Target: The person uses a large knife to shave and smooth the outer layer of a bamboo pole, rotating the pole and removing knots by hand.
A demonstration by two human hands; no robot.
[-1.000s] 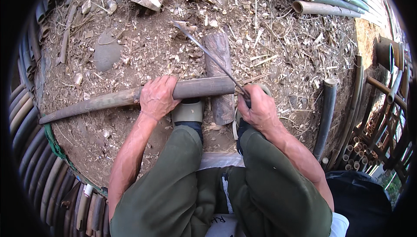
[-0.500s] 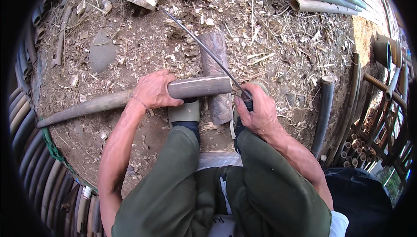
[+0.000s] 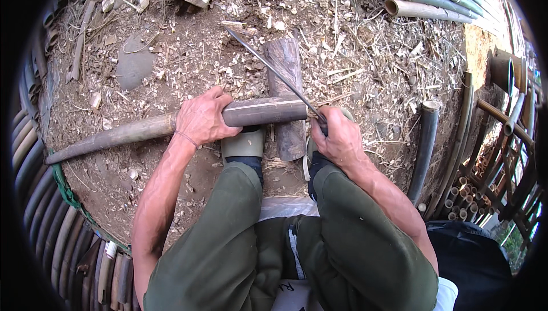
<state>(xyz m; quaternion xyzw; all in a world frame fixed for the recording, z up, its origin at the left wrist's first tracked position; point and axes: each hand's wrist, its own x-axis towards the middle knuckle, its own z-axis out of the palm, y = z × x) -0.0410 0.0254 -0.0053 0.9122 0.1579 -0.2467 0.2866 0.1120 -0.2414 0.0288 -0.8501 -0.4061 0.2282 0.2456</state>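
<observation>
Mid-frame, our left hand (image 3: 201, 118) has slid right along the bamboo pole (image 3: 171, 125), gripping it, while our right hand (image 3: 337, 137) clasps the knife (image 3: 274, 68) at its cut end over the log (image 3: 285, 83).

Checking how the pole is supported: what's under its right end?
The pole lies across a short log on the littered ground. The left hand grips it; the right hand holds a knife. The contact itself is hidden.
</observation>
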